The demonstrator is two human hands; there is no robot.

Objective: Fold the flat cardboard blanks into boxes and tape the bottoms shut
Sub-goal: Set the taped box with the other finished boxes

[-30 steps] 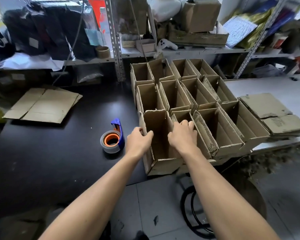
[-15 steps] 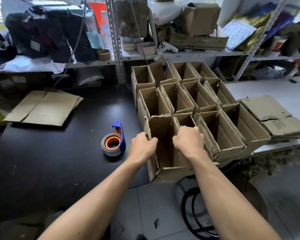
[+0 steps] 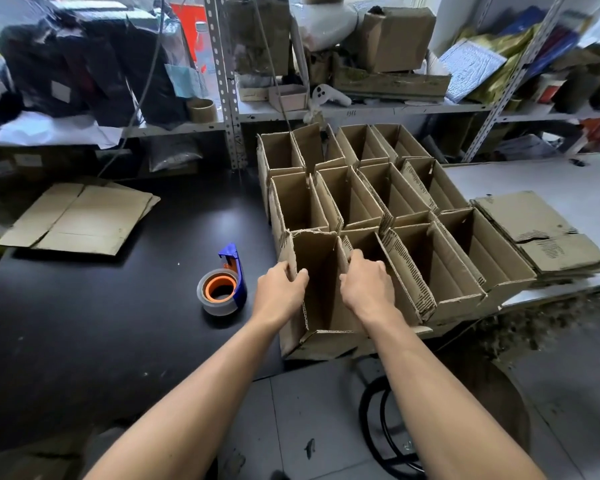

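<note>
An upright open cardboard box (image 3: 317,271) stands at the near edge of the black table (image 3: 84,306), at the front left of a cluster of several standing boxes (image 3: 378,195). My left hand (image 3: 280,291) grips its left wall, thumb inside. My right hand (image 3: 366,284) grips its right wall, fingers curled over the rim. A tape dispenser (image 3: 224,284) with a blue handle and orange core lies left of the box. Flat blanks (image 3: 78,216) lie at the far left, and a second stack of blanks (image 3: 541,233) lies at the right.
Metal shelving (image 3: 227,81) crammed with bags, boxes and rolls runs along the back. A white table (image 3: 568,181) adjoins on the right. A black stool ring (image 3: 388,431) stands on the tiled floor below the box.
The view has drifted slightly. Both hands keep their grip on the front box's walls, and the box sits a little more squarely against its neighbours.
</note>
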